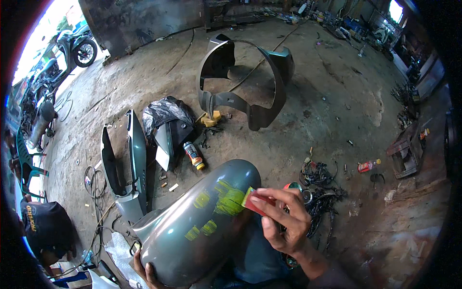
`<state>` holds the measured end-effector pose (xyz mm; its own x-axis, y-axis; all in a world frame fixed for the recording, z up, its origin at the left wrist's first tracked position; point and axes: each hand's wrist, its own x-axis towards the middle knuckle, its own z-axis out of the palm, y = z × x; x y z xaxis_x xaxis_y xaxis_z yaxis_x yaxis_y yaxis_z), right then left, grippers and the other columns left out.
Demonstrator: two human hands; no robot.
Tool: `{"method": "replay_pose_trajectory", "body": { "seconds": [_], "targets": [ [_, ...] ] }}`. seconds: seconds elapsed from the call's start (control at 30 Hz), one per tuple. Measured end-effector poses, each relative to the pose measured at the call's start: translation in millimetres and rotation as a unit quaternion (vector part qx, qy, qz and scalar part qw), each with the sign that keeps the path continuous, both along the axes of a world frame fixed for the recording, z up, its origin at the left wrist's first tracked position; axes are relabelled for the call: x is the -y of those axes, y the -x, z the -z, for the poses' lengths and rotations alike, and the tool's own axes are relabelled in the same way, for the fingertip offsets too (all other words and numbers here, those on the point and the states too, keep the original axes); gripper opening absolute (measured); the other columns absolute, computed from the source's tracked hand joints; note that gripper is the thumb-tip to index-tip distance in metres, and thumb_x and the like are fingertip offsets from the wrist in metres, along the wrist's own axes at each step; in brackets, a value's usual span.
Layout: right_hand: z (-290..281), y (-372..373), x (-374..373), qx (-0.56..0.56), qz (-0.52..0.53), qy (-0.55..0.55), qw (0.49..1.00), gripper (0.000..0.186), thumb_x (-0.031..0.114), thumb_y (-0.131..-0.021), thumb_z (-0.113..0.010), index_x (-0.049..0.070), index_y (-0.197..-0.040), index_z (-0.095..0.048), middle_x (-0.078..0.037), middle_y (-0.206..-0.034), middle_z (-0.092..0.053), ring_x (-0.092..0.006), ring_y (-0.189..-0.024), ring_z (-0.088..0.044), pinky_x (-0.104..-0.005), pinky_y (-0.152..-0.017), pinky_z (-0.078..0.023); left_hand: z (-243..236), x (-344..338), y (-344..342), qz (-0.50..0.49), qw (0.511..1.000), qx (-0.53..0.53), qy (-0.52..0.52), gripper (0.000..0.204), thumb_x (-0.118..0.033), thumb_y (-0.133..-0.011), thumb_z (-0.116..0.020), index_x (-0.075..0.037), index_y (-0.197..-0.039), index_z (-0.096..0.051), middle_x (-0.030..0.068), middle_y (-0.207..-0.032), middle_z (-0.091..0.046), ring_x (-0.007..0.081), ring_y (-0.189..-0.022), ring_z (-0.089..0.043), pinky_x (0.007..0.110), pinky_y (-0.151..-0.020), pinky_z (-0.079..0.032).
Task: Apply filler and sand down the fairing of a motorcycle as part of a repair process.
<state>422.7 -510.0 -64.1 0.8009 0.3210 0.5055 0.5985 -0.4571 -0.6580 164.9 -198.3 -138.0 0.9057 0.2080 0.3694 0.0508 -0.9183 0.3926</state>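
Note:
A glossy grey-green curved motorcycle body panel (183,241) lies across the lower middle, marked with patches of yellow-green filler (226,202). My right hand (286,224) pinches a red flat spreader (260,203), with yellow-green paste on its edge, at the panel's upper right. My left hand (147,267) grips the panel's lower-left end, partly hidden beneath it. A round red-and-green tin (292,186) shows partly behind my right fingers.
Body panels (125,178) (276,96), a bagged part (168,123), a bottle (193,155) and wire bundles (317,176) lie on the concrete floor (337,120). Motorcycles (79,50) and a green chair (26,164) stand left; another person (48,231) crouches lower left.

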Motion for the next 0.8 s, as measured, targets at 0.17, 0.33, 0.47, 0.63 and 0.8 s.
{"method": "replay_pose_trajectory", "body": {
  "seconds": [0.17, 0.33, 0.47, 0.63, 0.8],
  "targets": [
    [-15, -25, -16, 0.051, -0.094, 0.057, 0.993, 0.038, 0.013, -0.089, -0.074, 0.017, -0.125, -0.084, -0.006, -0.127, -0.075, -0.0257, -0.102, -0.065, -0.0383, -0.092, -0.058, -1, 1, 3, -0.011, 1.000, -0.012, 0.018, 0.130, -0.045, -0.065, -0.104, -0.020, -0.170, -0.032, 0.0299, -0.172, -0.031, 0.0544, -0.155, -0.035, 0.068, -0.123, -0.033],
    [-10, -19, -14, 0.046, -0.102, 0.067, 0.991, 0.038, 0.014, -0.090, -0.074, 0.019, -0.126, -0.084, -0.005, -0.129, -0.074, -0.0250, -0.103, -0.064, -0.0370, -0.092, -0.057, 13, -7, 13, -0.016, 1.000, -0.009, -0.022, 0.128, -0.044, -0.065, -0.104, -0.018, -0.169, -0.034, 0.0293, -0.172, -0.032, 0.0535, -0.156, -0.034, 0.067, -0.123, -0.033],
    [0, -7, -9, 0.046, -0.068, 0.074, 0.994, 0.036, 0.017, -0.090, -0.075, 0.018, -0.125, -0.084, -0.004, -0.131, -0.074, -0.0241, -0.103, -0.063, -0.0362, -0.092, -0.057, 3, -1, 6, -0.014, 1.000, -0.002, -0.004, 0.127, -0.041, -0.065, -0.105, -0.017, -0.168, -0.035, 0.0289, -0.172, -0.032, 0.0534, -0.156, -0.034, 0.068, -0.123, -0.033],
    [19, 4, -5, 0.054, -0.048, 0.056, 0.996, 0.036, 0.019, -0.090, -0.075, 0.015, -0.125, -0.084, -0.005, -0.132, -0.074, -0.0242, -0.104, -0.064, -0.0362, -0.095, -0.055, 1, 2, 3, -0.017, 1.000, -0.015, 0.022, 0.132, -0.044, -0.062, -0.106, -0.019, -0.169, -0.033, 0.0292, -0.172, -0.031, 0.0532, -0.155, -0.034, 0.068, -0.123, -0.032],
    [27, 11, -3, 0.046, -0.038, 0.044, 0.997, 0.038, 0.018, -0.090, -0.075, 0.014, -0.127, -0.083, -0.006, -0.133, -0.073, -0.0256, -0.105, -0.065, -0.0385, -0.097, -0.055, -2, 1, 2, -0.012, 1.000, -0.019, 0.004, 0.136, -0.047, -0.059, -0.106, -0.021, -0.169, -0.031, 0.0296, -0.172, -0.029, 0.0532, -0.156, -0.034, 0.069, -0.123, -0.032]
  ]
}}
